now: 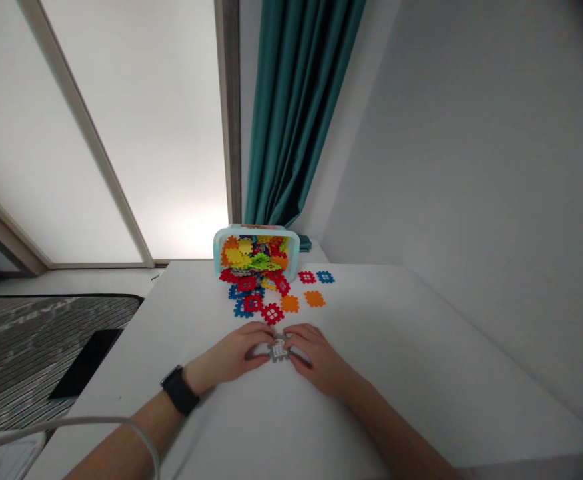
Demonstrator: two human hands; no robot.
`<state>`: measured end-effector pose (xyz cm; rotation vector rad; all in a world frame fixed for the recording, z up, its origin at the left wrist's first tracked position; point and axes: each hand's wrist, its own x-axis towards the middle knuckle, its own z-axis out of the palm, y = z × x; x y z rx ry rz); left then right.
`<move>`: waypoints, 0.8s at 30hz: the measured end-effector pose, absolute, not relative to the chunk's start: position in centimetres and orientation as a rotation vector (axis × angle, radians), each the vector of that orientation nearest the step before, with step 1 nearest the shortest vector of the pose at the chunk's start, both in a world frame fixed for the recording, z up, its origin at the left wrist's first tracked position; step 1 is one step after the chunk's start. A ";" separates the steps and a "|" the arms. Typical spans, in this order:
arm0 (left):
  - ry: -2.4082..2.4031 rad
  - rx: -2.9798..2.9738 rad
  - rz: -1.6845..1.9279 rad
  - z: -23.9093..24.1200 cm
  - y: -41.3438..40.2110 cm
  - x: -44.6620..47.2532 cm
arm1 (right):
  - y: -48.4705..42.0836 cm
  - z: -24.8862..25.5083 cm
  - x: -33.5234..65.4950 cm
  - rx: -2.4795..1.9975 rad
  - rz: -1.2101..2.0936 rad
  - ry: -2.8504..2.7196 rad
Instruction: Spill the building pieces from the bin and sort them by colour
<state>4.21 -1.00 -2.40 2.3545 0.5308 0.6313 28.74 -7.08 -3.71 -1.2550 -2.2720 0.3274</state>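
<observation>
Tub (pixel 256 230) on its side at the back of the counter (pixel 386 360), open end toward the person, loose plastic tiles (pixel 271 313) spilled in front. One tile (pixel 278 348) between left hand (pixel 226 357) and right hand (pixel 318 360), touching both. Curtain (pixel 291 113) behind tub, bed (pixel 46 347) left of counter.

White worktop (pixel 401 373), fingers (pixel 257 331) resting near its middle. Grey waffle-block piece (pixel 279 348) between the fingers, pinched from both sides, down at worktop level. Well ahead of the fingers: pale teal plastic bin (pixel 216 252) tipped over, mouth facing them, packed with multicoloured pieces. Red and blue pieces (pixel 245 285) spilled from the mouth in a loose heap toward the fingers. Red piece (pixel 272 313) closest, just ahead of the fingers. Two orange pieces (pixel 290 304) to its right. Further ahead and right, red piece (pixel 307 277) just beside blue piece (pixel 325 277).
</observation>
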 end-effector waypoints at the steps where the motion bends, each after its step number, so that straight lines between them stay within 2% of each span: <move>1: 0.543 2.363 0.635 -2.3 -1.0 4.2 | -7.3 -3.6 28.7 -1.275 0.330 -2.272; 12: 0.625 2.441 0.645 -2.3 -0.6 3.7 | -9.4 -2.5 27.9 -1.275 0.277 -2.451; 24: 0.629 2.504 0.627 -2.1 -0.7 3.9 | -8.6 -4.0 35.1 -1.467 0.155 -2.321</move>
